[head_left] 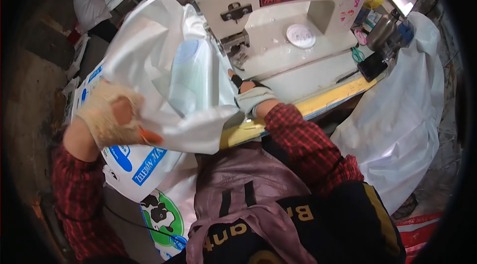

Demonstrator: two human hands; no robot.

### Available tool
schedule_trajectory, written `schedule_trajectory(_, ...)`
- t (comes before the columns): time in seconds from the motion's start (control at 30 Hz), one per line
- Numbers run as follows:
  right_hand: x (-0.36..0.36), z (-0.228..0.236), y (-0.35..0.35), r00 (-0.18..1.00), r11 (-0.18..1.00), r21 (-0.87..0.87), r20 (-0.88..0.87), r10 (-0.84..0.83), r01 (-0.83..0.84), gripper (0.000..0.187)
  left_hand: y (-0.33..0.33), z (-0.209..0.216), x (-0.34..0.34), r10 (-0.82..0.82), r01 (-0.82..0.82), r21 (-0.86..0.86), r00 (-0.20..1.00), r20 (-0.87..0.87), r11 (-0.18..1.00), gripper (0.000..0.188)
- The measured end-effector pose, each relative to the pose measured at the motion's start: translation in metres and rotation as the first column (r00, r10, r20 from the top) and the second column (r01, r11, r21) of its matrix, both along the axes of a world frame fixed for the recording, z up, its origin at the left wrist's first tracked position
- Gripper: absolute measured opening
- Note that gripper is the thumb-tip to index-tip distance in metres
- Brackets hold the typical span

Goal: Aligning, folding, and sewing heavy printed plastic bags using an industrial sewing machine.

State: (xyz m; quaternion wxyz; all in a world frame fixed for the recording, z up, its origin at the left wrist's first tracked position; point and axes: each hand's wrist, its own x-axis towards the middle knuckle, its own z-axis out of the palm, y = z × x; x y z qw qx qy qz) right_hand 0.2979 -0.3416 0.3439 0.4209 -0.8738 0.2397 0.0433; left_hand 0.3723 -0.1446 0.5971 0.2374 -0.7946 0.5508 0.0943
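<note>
2 hands (107, 115) (251, 96) grip white sack (164, 55) – blue-printed sacks (144, 164) below

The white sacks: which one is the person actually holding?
The plain white sack lifted beside the sewing machine, gripped by the gloved left hand. The printed sacks lie below it, and another white heap hangs untouched at right.

Both gloved hands, left hand (112, 117) and right hand (251, 96), grip white sack (164, 65).

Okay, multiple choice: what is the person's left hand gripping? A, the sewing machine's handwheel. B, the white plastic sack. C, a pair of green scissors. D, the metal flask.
B: the gloved left hand pinches the white plastic sack; the green scissors and metal flask lie untouched on the sewing table.
</note>
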Motion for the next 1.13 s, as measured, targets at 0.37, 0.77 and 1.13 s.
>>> schedule_trajectory(0.37,-0.015,-0.012,-0.007,0.974,0.973,-0.039,-0.005,0.225,-0.225,0.078,0.091,-0.103,-0.049,0.088,-0.139,-0.203,0.966,-0.244,0.969,0.024)
schedule_trajectory(0.77,-0.017,-0.011,-0.001,0.814,0.809,-0.434,0.242,0.528,-0.396,0.023,0.045,-0.099,-0.16,-0.453,0.345,-0.303,0.761,-0.464,0.889,0.019)
schedule_trajectory(1.13,-0.071,0.014,0.035,0.731,0.675,-0.283,-0.272,0.626,-0.682,0.06,0.016,-0.117,-0.167,-0.355,0.174,-0.32,0.629,-0.692,0.931,0.033)
